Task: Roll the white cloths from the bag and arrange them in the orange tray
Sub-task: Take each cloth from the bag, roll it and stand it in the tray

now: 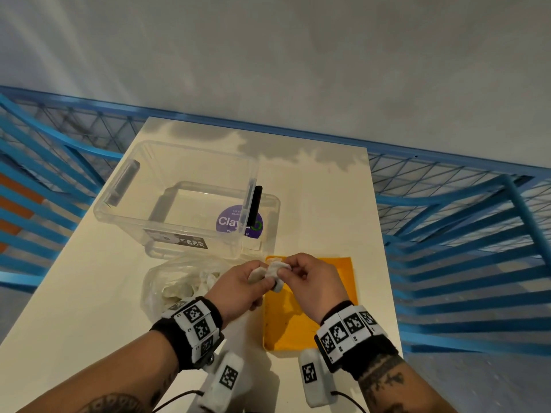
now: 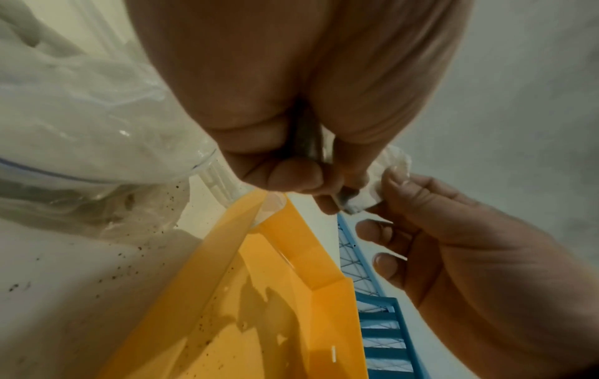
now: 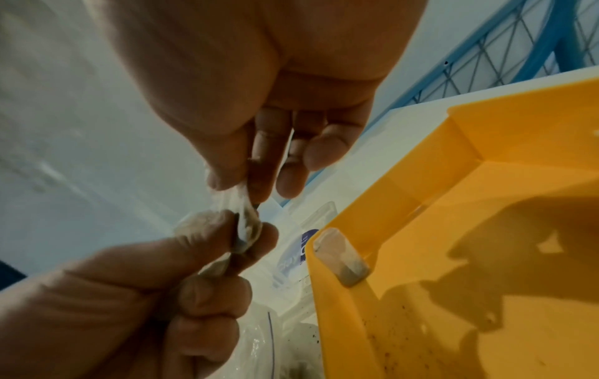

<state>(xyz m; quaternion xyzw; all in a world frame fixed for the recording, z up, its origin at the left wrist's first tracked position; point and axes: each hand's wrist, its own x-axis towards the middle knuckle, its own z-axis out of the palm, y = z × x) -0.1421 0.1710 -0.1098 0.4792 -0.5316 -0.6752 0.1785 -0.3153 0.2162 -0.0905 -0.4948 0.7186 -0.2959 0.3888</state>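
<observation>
Both hands meet above the far left corner of the orange tray [image 1: 328, 281]. My left hand [image 1: 262, 278] grips a small white cloth [image 1: 275, 269] in curled fingers. From the other side my right hand [image 1: 286, 271] pinches the same cloth between thumb and forefinger. The right wrist view shows the cloth [image 3: 246, 228] bunched between the right hand [image 3: 246, 179] and the left hand [image 3: 194, 256]. One rolled cloth [image 3: 340, 259] lies in the corner of the tray [image 3: 405, 166]. The clear plastic bag [image 1: 179, 281] with more white cloths sits left of the tray.
A clear plastic storage box [image 1: 113, 201] stands on the white table [image 1: 89, 293] behind the bag and tray. Blue metal railing [image 1: 447, 234] surrounds the table on the left, back and right. Dark specks dot the tray floor [image 2: 291, 320].
</observation>
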